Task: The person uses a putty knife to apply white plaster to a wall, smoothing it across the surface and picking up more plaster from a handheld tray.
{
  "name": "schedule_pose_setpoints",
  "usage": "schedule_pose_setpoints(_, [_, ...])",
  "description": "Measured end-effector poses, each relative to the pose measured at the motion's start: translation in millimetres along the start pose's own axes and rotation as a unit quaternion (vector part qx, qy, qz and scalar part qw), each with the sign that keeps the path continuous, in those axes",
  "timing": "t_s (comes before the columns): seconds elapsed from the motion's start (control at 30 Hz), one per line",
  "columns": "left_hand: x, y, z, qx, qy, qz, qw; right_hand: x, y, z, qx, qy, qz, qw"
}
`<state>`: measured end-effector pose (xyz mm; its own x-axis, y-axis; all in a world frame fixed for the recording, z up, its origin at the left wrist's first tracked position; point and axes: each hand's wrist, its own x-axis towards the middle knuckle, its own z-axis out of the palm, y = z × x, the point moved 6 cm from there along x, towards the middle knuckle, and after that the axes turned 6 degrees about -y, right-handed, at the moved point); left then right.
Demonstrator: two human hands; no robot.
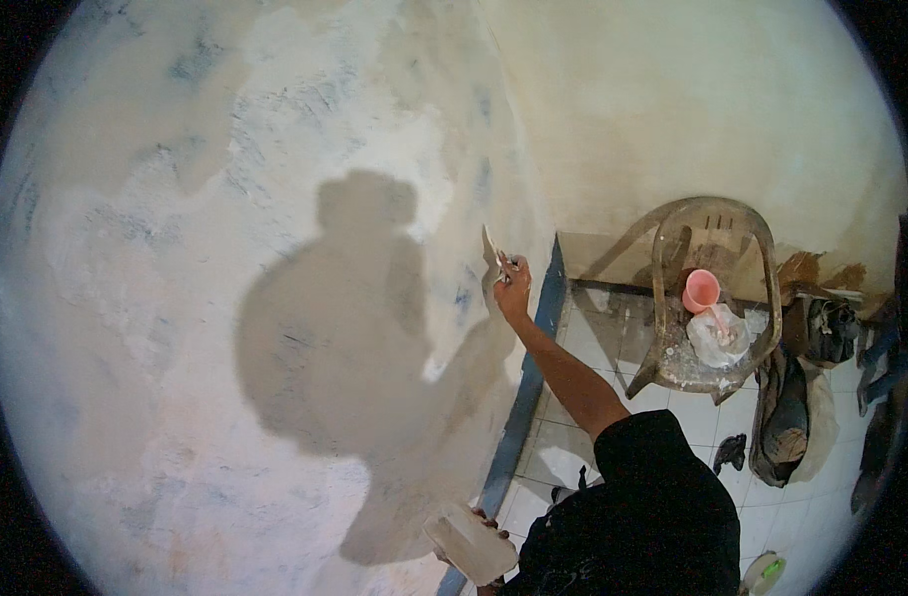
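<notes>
My right hand (512, 287) is stretched out to the wall (225, 298) and grips a small putty knife (492, 246), its blade pressed flat on the patchy white and grey plaster near the corner. My left hand (482, 521) is low by my body; only its fingers show under a flat board (471, 544) smeared with white putty that it holds. My black sleeve (652, 477) fills the lower right.
A dirty plastic chair (712, 298) stands in the corner with a pink cup (701, 289) and a white bag (720, 338) on its seat. Bags and cloth (791, 407) lie on the white tiled floor (563, 457). A blue skirting strip (523, 397) runs along the wall's foot.
</notes>
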<state>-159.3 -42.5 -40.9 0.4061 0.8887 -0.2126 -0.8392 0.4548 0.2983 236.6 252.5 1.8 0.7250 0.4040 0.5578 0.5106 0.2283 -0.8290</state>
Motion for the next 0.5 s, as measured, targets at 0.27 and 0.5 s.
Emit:
schedule_pose_setpoints(0.27, [-8, 18, -47, 0.06, 0.031, 0.107, 0.992, -214, -71, 29, -0.065, -0.138, -0.056, 0.987])
schedule_pose_setpoints(0.5, [13, 13, -24, -0.082, -0.029, 0.056, 0.995, -269, -108, -31, 0.047, -0.26, -0.041, 0.964])
